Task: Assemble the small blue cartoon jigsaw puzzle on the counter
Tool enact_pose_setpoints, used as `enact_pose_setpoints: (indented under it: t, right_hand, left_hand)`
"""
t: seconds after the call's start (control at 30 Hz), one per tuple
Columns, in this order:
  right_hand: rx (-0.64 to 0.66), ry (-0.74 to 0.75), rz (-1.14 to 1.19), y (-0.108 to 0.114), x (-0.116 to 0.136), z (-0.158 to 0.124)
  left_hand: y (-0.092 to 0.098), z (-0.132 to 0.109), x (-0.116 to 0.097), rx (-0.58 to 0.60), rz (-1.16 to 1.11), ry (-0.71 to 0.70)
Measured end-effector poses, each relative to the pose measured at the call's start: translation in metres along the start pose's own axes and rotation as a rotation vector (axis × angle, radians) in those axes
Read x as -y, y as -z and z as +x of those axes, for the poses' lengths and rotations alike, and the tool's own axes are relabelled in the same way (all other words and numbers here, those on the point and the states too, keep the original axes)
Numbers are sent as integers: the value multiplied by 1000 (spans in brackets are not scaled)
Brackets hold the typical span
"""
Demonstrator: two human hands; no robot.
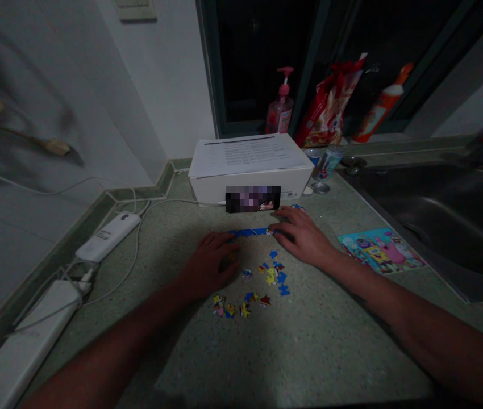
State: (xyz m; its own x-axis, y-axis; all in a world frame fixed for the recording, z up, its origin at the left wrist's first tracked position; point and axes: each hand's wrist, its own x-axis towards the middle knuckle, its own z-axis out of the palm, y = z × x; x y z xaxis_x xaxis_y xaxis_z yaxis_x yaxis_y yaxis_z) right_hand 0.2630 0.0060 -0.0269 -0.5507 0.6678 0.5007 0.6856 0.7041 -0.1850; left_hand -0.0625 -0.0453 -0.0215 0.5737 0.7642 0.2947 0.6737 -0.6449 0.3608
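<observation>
Both my hands rest on a speckled green counter [309, 341]. My left hand [209, 264] lies palm down, fingers curled loosely, its fingertips at the left end of a joined blue strip of puzzle pieces [250, 232]. My right hand [303, 236] lies flat with fingers stretched toward the strip's right end. Several loose colourful puzzle pieces [252, 287] are scattered just below and between my hands. Whether either hand pinches a piece is hidden.
A white box [250, 167] with a printed sheet on top stands behind the strip, a phone [253, 199] leaning on it. A puzzle picture card [380, 250] lies right, beside the sink [437, 216]. Power bank [107, 236], cables, power strip at left. Bottles, can, bag on the sill.
</observation>
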Motion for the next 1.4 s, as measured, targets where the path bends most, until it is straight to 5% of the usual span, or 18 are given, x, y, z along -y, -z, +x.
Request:
enact_pose_setpoints:
  t: [1.4]
  right_hand:
    - [-18,-86,-26,-5,-2,-2]
  left_hand:
    - [0,2,-2,-10,-17,34]
